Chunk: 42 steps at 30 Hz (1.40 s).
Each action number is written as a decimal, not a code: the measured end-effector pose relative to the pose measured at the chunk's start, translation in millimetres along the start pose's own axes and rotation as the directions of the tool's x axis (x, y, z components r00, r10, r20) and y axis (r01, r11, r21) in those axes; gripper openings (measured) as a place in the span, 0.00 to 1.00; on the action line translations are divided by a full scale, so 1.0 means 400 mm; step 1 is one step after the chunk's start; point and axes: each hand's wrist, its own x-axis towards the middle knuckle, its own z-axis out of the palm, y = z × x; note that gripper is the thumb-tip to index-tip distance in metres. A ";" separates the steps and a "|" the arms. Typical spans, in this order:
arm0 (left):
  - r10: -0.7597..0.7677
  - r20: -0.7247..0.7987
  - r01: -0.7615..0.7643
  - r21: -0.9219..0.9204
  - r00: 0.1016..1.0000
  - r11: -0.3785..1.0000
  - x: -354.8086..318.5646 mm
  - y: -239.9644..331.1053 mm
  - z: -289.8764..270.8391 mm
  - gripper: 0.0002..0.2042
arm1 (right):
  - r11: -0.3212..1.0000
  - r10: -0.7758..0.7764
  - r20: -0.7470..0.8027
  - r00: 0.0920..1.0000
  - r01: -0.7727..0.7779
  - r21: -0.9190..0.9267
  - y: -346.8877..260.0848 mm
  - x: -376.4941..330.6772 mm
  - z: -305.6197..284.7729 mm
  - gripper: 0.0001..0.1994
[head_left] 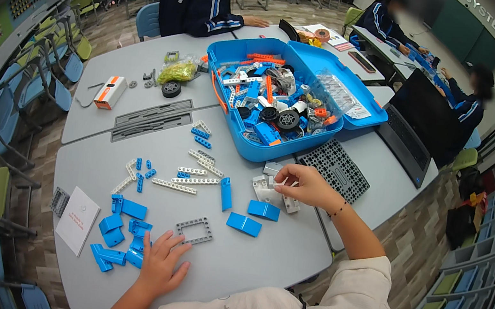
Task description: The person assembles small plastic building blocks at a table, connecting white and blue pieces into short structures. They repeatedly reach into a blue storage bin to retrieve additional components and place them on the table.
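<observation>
1. Right hand (304, 185) pinches a small white building piece (268, 190) at the counter (258, 253) edge of the blue case (248, 148); judged light, rigid, smooth plastic, best held by its edges.
2. Left hand (160, 264) lies flat, fingers spread, empty, beside one grey frame (194, 230).
3. Two blue curved panels (254, 217) lie near the piece.
</observation>
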 end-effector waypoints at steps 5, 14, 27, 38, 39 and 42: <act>0.006 -0.007 -0.006 0.015 1.000 1.000 -0.003 0.001 0.004 0.18 | 0.964 -0.248 -0.272 0.930 0.210 -0.161 -0.047 0.060 -0.055 0.09; 0.008 0.007 -0.008 0.009 1.000 1.000 -0.007 0.001 0.010 0.19 | 0.717 -0.085 -0.390 0.917 -0.216 -0.663 0.081 0.544 -0.259 0.16; 0.004 0.016 -0.004 -0.003 1.000 1.000 -0.016 -0.002 0.006 0.19 | 0.788 -0.022 -0.396 0.918 -0.228 -0.572 0.204 0.629 -0.269 0.14; 0.022 0.004 -0.022 0.002 1.000 1.000 -0.011 0.002 -0.001 0.19 | 0.964 -0.229 -0.315 0.921 0.170 -0.204 -0.026 0.259 -0.213 0.10; 0.021 0.006 -0.021 -0.001 1.000 1.000 -0.010 0.003 -0.001 0.19 | 0.974 -0.207 -0.243 0.948 0.177 -0.139 -0.025 0.216 -0.203 0.10; 0.013 0.013 -0.013 -0.006 1.000 1.000 -0.008 0.003 -0.004 0.19 | 0.997 -0.056 0.102 0.993 0.050 0.060 -0.015 0.090 -0.177 0.05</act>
